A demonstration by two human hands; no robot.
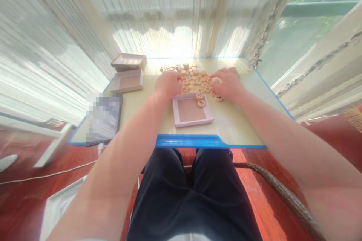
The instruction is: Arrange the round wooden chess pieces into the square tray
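Round wooden xiangqi pieces (pixel 192 82) with red or black characters lie in a loose pile on the pale table (pixel 240 120). At the pile's left edge is my left hand (pixel 169 84), its fingers curled inward; whatever they hold, if anything, is hidden. My right hand (pixel 229 84) reaches in from the pile's right side, thumb and forefinger curved around a xiangqi piece (pixel 217 80). Between my forearms sits a shallow open box (pixel 193 124). Two pieces, one a xiangqi piece with a black character (pixel 201 103), rest in its far right corner.
An open box part (pixel 127 87) and another box part (pixel 128 61) stand at the far left. A dark tablet-like device (pixel 105 120), partly pixelated, lies near the left edge with a white cable. Sheer curtains (pixel 169 3) hang behind the blue-edged table.
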